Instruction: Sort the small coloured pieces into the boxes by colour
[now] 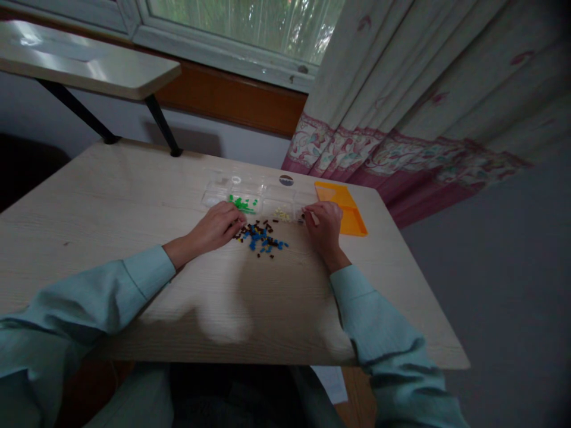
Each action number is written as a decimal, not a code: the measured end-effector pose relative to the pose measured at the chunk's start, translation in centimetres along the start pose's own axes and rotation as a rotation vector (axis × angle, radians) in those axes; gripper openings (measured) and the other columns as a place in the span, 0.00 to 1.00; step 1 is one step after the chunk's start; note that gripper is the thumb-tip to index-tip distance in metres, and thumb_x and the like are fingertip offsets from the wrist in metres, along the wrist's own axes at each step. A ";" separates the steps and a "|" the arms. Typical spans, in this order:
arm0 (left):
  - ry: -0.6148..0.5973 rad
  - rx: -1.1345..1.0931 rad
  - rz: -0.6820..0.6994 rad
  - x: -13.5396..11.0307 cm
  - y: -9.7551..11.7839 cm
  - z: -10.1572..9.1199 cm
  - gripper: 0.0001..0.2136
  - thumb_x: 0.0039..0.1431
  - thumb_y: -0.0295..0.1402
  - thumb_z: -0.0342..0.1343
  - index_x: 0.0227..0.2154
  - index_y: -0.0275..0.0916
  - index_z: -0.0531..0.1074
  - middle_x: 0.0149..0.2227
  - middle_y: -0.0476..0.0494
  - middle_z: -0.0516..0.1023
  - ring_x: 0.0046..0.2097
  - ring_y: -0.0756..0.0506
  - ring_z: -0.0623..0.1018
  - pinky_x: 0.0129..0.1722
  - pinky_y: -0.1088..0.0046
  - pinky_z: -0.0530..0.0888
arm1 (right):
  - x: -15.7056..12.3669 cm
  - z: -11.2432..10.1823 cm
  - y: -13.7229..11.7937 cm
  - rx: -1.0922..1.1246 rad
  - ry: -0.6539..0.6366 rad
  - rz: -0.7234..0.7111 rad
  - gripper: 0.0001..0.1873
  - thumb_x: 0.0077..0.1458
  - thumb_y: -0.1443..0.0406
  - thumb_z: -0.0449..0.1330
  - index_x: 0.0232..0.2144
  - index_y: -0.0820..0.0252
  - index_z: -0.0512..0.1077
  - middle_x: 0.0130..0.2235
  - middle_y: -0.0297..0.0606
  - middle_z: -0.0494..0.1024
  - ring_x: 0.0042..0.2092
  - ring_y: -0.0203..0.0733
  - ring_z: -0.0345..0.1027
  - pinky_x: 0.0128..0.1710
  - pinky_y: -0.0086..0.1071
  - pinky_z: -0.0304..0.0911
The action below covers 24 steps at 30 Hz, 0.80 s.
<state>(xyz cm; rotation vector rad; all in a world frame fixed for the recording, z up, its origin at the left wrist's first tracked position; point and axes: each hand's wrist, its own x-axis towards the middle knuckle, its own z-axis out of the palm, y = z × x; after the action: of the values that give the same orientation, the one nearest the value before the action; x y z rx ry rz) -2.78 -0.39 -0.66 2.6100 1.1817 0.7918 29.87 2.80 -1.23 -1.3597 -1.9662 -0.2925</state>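
Pale wood-grain table [200,303]. Blue and brown small pieces [253,236]: loose pile, centre, on near side of clear compartmented tray [216,192]; judged light, stiff, easily scattered; best pinched singly across the sides. Left hand [217,226]: fingers curled at pile's left edge. Right hand [325,226]: fingertips drawn narrow at tray's right end. Grip contents: cannot tell.

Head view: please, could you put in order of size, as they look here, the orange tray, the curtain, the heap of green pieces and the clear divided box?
1. Curtain
2. Clear divided box
3. Orange tray, partly hidden
4. Heap of green pieces
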 end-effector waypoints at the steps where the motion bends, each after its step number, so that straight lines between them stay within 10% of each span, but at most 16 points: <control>1: -0.012 -0.001 0.001 -0.1 0.0 -0.1 0.11 0.66 0.37 0.47 0.38 0.38 0.73 0.38 0.39 0.73 0.43 0.41 0.70 0.45 0.62 0.68 | 0.0 0.0 0.0 -0.002 0.002 -0.003 0.11 0.62 0.58 0.55 0.35 0.53 0.75 0.38 0.38 0.77 0.45 0.46 0.65 0.48 0.42 0.55; 24: -0.025 0.022 0.034 -0.5 -0.1 -0.5 0.11 0.63 0.35 0.51 0.44 0.39 0.74 0.40 0.39 0.71 0.43 0.41 0.70 0.47 0.61 0.67 | 0.2 -0.2 -0.4 0.007 -0.008 -0.017 0.10 0.62 0.59 0.56 0.35 0.54 0.75 0.37 0.37 0.76 0.44 0.45 0.65 0.47 0.41 0.56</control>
<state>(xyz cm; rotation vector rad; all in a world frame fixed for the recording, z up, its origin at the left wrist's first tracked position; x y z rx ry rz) -3.40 -0.71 -0.53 2.6558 1.1493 0.7550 29.58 2.65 -0.85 -1.3425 -1.9843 -0.2884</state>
